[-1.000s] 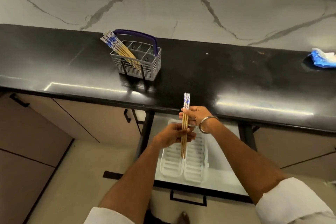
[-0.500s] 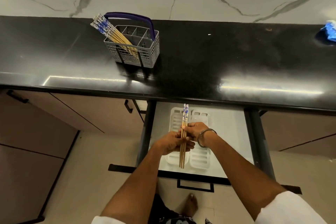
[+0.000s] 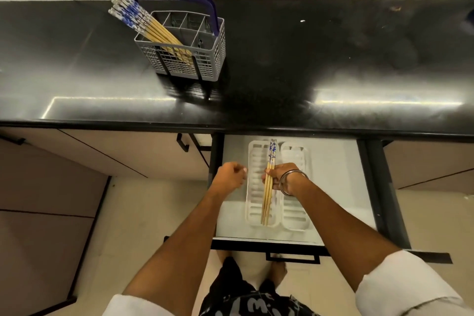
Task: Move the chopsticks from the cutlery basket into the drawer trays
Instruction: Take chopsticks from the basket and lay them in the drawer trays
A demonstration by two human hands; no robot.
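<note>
right hand (image 3: 278, 177) gripped chopstick bundle (image 3: 268, 187) over left drawer tray (image 3: 252, 187); left hand (image 3: 229, 178) curled, holding nothing, beside tray.

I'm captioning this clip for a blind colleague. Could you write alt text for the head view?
Seen from above, a person's right hand holds a bundle of chopsticks over the left of two white trays in an open drawer, while the left hand is curled, holding nothing. More chopsticks lean in a grey cutlery basket on the black counter.
</note>
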